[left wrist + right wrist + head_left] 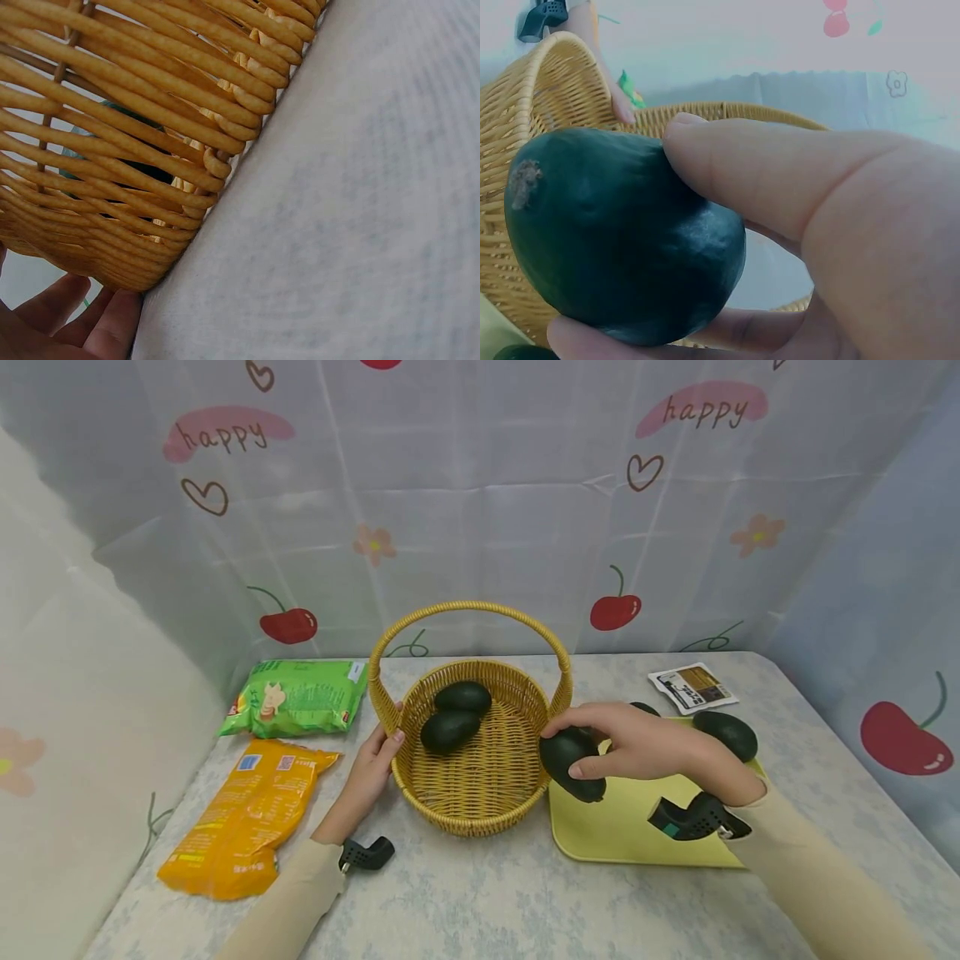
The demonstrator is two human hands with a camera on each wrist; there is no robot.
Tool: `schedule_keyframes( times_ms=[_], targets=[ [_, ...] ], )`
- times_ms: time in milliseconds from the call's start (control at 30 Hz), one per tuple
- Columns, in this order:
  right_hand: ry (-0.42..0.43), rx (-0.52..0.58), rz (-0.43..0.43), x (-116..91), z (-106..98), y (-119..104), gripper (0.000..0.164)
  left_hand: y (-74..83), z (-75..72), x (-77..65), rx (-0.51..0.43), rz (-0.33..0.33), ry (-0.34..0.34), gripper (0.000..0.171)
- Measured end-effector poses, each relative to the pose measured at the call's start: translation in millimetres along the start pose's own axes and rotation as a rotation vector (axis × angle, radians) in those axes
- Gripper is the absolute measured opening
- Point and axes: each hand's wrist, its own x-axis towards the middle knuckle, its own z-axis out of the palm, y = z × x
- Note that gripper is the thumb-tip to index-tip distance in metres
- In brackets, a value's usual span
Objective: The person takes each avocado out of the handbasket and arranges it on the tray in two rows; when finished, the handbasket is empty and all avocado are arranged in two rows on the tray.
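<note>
My right hand grips a dark green avocado between thumb and fingers, beside the right rim of a wicker basket. In the right wrist view the held avocado shows its stem scar, with the basket behind it. Two avocados lie inside the basket, on its left side. My left hand holds the basket's left side near the foot of the handle, thumb at the rim. In the left wrist view its fingers lie against the woven wall.
Right of the basket is a yellow tray with an avocado at its far right; another is mostly hidden behind my right hand. A small white packet lies behind. Green and orange bags lie at left. The basket's handle arches upright.
</note>
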Motion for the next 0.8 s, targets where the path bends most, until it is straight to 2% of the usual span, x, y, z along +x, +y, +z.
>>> schedule_keyframes(
  times_ms=[467, 800],
  targets=[
    [0.109, 0.033, 0.034, -27.8, 19.1, 23.8, 0.043, 1.0, 0.1, -0.7, -0.017, -0.004, -0.002, 0.056],
    [0.153, 0.075, 0.040, -33.6, 39.9, 41.0, 0.044, 0.4, -0.1, -0.8, -0.018, -0.010, -0.002, 0.055]
  ],
)
